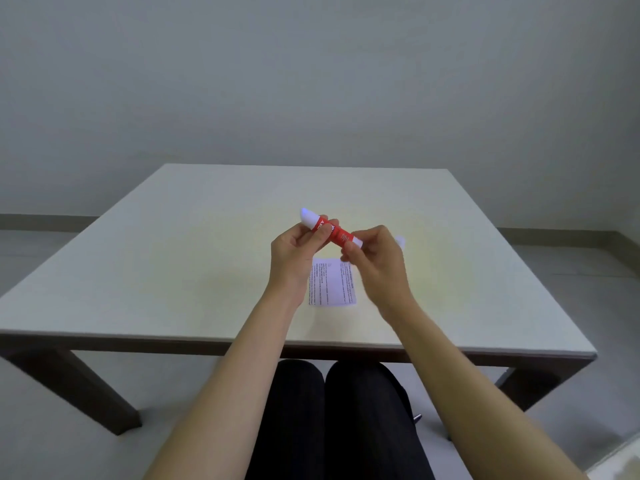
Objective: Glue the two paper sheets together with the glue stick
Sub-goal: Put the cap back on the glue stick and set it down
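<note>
Left hand (300,249) closed around the glue stick (333,231), fingers and thumb pinching the red barrel just behind its far white end; right hand (372,258) closed on the near white end of the same stick, fingertips wrapped round it. Held clear of the table (173,244), above it and between both hands, with neither hand touching the surface. Long axis tilted: far tip up and toward the left hand's side, near end lower and toward the right hand's side, so a diagonal running from upper left to lower right across the gap between the hands. Far white tip poking out beyond the left fingers; hard to tell whether that pale tip is a cap or bare glue, though a faint bluish tint shows at its very end. Directly below and slightly nearer than the hands, the paper sheets (333,282): flat on the table, printed lines visible, partly hidden by the right wrist and the left hand's heel. Only one printed rectangle clearly made out; whether a second sheet lies under it or beside it cannot be told. A small pale object (400,241) just beyond the right hand, mostly hidden, possibly a removed cap, not certain. Judged step: readying the stick, likely twisting the base with the right hand against the left's grip. Coming move likely a downward tilt of the far tip toward the paper, left hand being nearer that tip.
</note>
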`<action>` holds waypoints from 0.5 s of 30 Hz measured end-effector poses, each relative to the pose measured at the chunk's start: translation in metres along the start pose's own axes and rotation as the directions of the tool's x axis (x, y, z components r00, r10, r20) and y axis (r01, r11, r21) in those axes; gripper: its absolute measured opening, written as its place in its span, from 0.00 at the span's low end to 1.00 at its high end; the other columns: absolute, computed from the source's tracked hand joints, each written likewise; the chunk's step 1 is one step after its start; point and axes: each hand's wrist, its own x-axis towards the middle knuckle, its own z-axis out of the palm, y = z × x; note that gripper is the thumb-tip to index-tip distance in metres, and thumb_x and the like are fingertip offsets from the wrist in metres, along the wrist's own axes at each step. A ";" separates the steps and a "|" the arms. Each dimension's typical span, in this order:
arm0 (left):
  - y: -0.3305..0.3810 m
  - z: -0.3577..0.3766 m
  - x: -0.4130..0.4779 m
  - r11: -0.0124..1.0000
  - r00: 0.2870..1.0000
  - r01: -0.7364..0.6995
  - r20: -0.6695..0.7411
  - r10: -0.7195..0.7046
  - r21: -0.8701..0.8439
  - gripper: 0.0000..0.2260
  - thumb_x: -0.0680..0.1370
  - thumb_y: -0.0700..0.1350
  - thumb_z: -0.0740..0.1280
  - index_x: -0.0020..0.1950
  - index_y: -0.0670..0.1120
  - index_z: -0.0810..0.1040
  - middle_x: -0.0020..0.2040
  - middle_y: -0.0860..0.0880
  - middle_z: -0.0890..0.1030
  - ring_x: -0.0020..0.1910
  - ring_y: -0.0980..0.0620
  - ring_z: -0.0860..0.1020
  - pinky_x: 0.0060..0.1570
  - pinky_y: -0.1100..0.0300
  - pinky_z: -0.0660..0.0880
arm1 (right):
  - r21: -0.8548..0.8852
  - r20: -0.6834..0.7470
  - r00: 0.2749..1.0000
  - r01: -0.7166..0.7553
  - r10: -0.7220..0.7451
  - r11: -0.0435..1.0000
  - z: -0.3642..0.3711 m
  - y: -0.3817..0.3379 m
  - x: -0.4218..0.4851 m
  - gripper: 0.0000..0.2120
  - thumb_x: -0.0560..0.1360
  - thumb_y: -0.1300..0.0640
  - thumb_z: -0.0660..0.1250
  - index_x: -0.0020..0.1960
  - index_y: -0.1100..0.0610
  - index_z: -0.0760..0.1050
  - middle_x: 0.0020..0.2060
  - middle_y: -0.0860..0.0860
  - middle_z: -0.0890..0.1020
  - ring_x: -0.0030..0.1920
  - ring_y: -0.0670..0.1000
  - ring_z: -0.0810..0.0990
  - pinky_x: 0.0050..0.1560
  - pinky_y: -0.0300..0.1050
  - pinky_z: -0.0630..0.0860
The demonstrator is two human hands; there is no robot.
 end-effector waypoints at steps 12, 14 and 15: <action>0.011 0.002 -0.005 0.997 0.998 -0.047 0.042 0.045 0.060 0.05 0.73 0.41 0.70 0.47 0.48 0.83 0.46 0.50 0.87 0.51 0.50 0.83 0.60 0.57 0.74 | 0.435 0.340 0.745 -0.665 0.574 0.606 -0.014 -0.015 0.001 0.15 0.81 0.54 0.57 0.40 0.62 0.74 0.26 0.53 0.80 0.25 0.49 0.77 0.28 0.39 0.76; 0.014 0.004 -0.005 0.994 0.997 -0.064 0.057 0.059 0.087 0.04 0.73 0.41 0.70 0.45 0.50 0.83 0.46 0.50 0.87 0.51 0.51 0.83 0.60 0.57 0.74 | 0.485 0.345 0.777 -0.628 0.526 0.609 -0.012 -0.013 -0.003 0.17 0.81 0.52 0.57 0.43 0.62 0.76 0.30 0.54 0.83 0.28 0.50 0.80 0.30 0.40 0.78; 0.014 0.005 -0.005 0.992 0.996 -0.072 0.063 0.065 0.105 0.04 0.73 0.41 0.71 0.44 0.50 0.84 0.45 0.51 0.87 0.51 0.51 0.83 0.60 0.56 0.73 | 0.490 0.357 0.779 -0.627 0.517 0.606 -0.011 -0.014 -0.003 0.21 0.80 0.48 0.57 0.43 0.63 0.77 0.31 0.55 0.83 0.28 0.51 0.80 0.30 0.40 0.78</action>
